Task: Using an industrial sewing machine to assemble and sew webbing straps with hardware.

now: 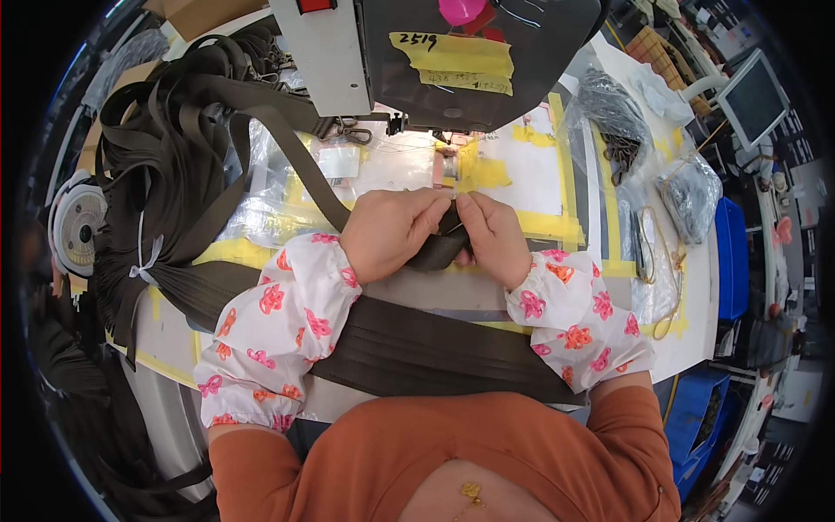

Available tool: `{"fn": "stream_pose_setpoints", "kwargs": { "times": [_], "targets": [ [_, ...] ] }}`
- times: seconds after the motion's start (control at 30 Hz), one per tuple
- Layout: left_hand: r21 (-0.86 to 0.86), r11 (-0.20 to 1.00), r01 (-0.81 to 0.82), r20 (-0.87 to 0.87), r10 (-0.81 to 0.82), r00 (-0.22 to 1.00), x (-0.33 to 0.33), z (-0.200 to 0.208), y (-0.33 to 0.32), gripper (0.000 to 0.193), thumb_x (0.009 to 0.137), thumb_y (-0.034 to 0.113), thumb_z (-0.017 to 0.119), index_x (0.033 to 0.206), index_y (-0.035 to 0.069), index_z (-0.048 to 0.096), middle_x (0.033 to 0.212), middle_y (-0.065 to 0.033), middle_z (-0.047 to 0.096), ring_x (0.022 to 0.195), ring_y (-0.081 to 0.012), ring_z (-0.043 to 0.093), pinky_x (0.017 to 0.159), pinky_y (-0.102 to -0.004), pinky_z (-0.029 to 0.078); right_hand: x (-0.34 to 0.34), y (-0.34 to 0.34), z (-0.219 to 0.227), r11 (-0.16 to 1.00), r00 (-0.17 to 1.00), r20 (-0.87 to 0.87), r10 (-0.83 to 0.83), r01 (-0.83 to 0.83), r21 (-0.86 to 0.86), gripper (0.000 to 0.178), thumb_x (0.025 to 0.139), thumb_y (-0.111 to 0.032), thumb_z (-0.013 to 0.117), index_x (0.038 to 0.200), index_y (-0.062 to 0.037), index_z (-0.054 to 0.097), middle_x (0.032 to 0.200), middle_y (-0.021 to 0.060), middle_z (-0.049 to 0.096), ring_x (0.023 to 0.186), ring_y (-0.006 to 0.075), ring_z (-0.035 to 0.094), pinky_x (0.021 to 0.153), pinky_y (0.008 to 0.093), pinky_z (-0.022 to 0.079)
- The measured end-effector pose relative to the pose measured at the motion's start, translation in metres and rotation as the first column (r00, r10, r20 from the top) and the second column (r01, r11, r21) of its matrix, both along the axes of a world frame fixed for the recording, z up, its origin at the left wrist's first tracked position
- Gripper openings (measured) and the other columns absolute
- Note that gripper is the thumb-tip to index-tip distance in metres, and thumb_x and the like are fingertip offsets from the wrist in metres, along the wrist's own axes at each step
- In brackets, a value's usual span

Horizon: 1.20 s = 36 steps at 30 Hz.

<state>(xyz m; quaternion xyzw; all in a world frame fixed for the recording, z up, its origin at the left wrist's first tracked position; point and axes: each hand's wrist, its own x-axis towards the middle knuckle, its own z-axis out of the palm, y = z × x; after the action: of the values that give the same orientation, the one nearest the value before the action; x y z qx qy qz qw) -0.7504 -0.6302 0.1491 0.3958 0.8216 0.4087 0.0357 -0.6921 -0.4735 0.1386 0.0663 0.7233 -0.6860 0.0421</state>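
Both my hands pinch a dark olive webbing strap [439, 252] in front of the sewing machine [452, 87]. My left hand [391, 233] is closed on it, thumb and forefinger at the strap's folded part. Close beside it, my right hand [496, 233] grips the same fold, fingertips nearly touching those of the left. A loop of webbing hangs below the fingertips. From my left hand the strap runs up and left to a big bundle of straps [174, 148]. What exactly lies between the fingertips is hidden. Under my forearms lies a flat stack of wide webbing [435, 348].
Metal snap hooks [348, 132] lie left of the needle area. Yellow tape [557, 228] marks the white worktable. Plastic bags [691, 200] with hardware and a yellow cord [670, 304] are at the right. Beyond stand blue bins [731, 257] and a small screen [755, 97]. A round dial [78, 228] sits far left.
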Motion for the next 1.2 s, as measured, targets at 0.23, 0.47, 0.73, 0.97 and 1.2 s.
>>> {"fn": "stream_pose_setpoints", "kwargs": {
  "times": [0.23,0.47,0.73,0.97,1.2],
  "targets": [
    [0.029,0.996,0.089,0.277,-0.094,0.956,-0.014,-0.006,-0.006,0.018,0.088,0.016,0.052,0.085,-0.001,0.055,0.062,-0.0037,0.054,0.056,-0.0099,0.046,0.054,-0.0255,0.041,-0.001,0.003,-0.01,0.941,0.975,-0.195,0.109,-0.037,0.338,0.031,0.094,-0.025,0.041,0.08,0.002,0.05,0.053,0.014,0.054,0.043,0.0223,0.057,0.043,0.0312,0.042],
    [0.129,0.988,0.086,0.268,-0.118,0.956,-0.008,-0.005,-0.006,0.017,0.087,0.017,0.052,0.082,0.001,0.055,0.063,-0.0148,0.054,0.056,-0.0286,0.052,0.053,-0.0335,0.041,0.002,0.004,-0.001,0.94,0.978,-0.192,0.085,-0.014,0.341,0.03,0.093,-0.024,0.043,0.079,0.001,0.05,0.054,0.0141,0.054,0.047,0.0259,0.058,0.045,0.0337,0.043],
    [0.125,0.98,0.154,0.369,-0.19,0.91,-0.01,0.002,-0.009,0.02,0.088,0.019,0.051,0.079,0.0,0.053,0.062,-0.0149,0.053,0.056,-0.0297,0.053,0.053,-0.0334,0.041,0.002,0.003,-0.003,0.874,0.932,-0.341,0.12,0.064,0.481,0.022,0.09,-0.02,0.047,0.081,-0.0001,0.051,0.057,0.0167,0.053,0.052,0.0338,0.055,0.049,0.0363,0.042],
    [0.11,0.989,0.098,0.105,-0.11,0.988,-0.005,-0.004,-0.008,0.022,0.087,0.019,0.053,0.076,0.001,0.052,0.061,-0.0136,0.054,0.056,-0.0297,0.055,0.052,-0.0349,0.041,0.004,0.007,0.001,0.915,0.945,-0.277,0.174,-0.05,0.401,0.019,0.089,-0.017,0.047,0.081,0.0003,0.05,0.061,0.0193,0.053,0.054,0.0375,0.052,0.05,0.0367,0.041],
    [0.263,0.963,0.058,-0.171,-0.013,0.985,-0.001,0.012,-0.007,0.015,0.08,0.015,0.06,0.091,0.005,0.06,0.079,-0.0107,0.062,0.065,-0.0271,0.059,0.058,-0.0335,0.047,-0.012,0.014,0.005,0.992,0.991,-0.103,0.081,-0.071,0.103,0.024,0.091,-0.02,0.046,0.084,0.0021,0.052,0.062,0.014,0.057,0.049,0.0223,0.056,0.043,0.03,0.043]
  ]
}}
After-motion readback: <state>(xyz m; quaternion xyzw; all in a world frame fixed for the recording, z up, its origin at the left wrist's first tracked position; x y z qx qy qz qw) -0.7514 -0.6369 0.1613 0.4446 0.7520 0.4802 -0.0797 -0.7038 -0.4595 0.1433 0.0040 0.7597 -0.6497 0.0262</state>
